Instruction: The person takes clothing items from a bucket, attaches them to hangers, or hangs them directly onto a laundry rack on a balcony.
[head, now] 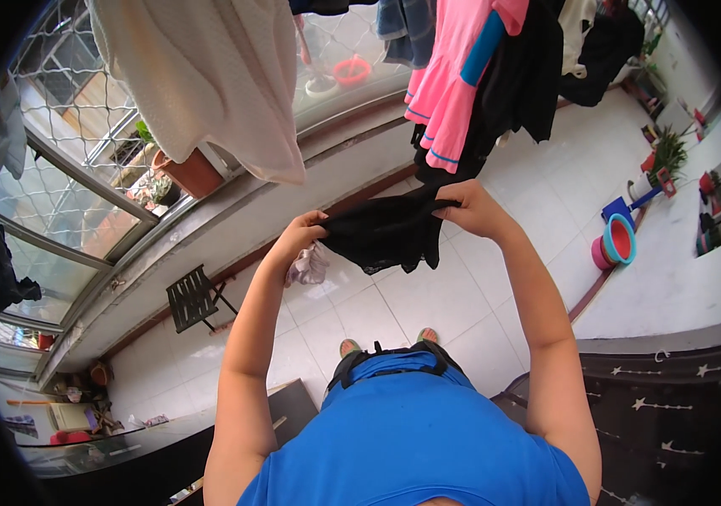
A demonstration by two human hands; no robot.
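Note:
Stretched between my two hands is a black cloth garment (381,231), its lower edge hanging loose above the floor. My left hand (302,233) pinches one upper corner. A crumpled pale pink cloth (308,265) hangs below that same hand and appears to be held in it. The opposite upper corner is gripped by my right hand (469,210). Just above my right hand hangs a pink dress with blue trim (439,120), beside dark clothing (518,82). A large off-white towel (209,82) hangs above my left hand.
A black folding stool (192,298) stands by the window wall. Plastic basins (620,240) and a blue dustpan (620,209) are against the right wall. Potted plants (667,155) stand farther back. A dark curtain with star patterns (645,405) is at lower right. White tiles (398,303) cover the floor.

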